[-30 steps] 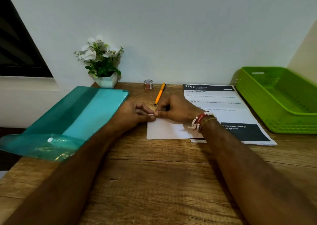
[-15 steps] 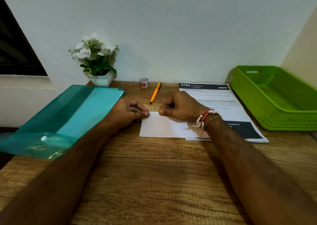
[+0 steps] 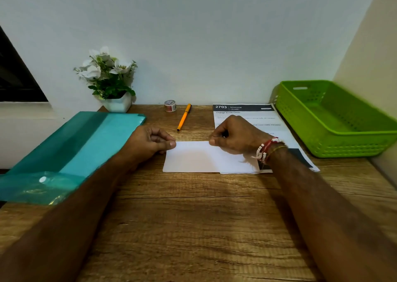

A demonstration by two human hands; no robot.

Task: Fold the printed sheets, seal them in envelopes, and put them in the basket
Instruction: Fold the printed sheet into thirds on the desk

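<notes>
A folded white sheet (image 3: pixel 193 158) lies flat on the wooden desk (image 3: pixel 193 228) in the middle. My left hand (image 3: pixel 150 141) pinches its top left corner with thumb and fingers. My right hand (image 3: pixel 234 134), fingers curled, presses its thumb on the sheet's top edge further right. Under my right wrist lies a printed sheet (image 3: pixel 253 118) headed "2703". The green basket (image 3: pixel 335 118) stands at the right, with nothing visible inside. No envelope can be made out.
A teal plastic folder (image 3: pixel 71 150) covers the desk's left side and hangs over the edge. A white pot of flowers (image 3: pixel 111 84), a small tape roll (image 3: pixel 170 106) and an orange pen (image 3: pixel 184 117) sit along the back wall.
My hands have slid apart along the folded sheet's top edge, the left toward the left corner and the right further right. The head view has shifted slightly.
</notes>
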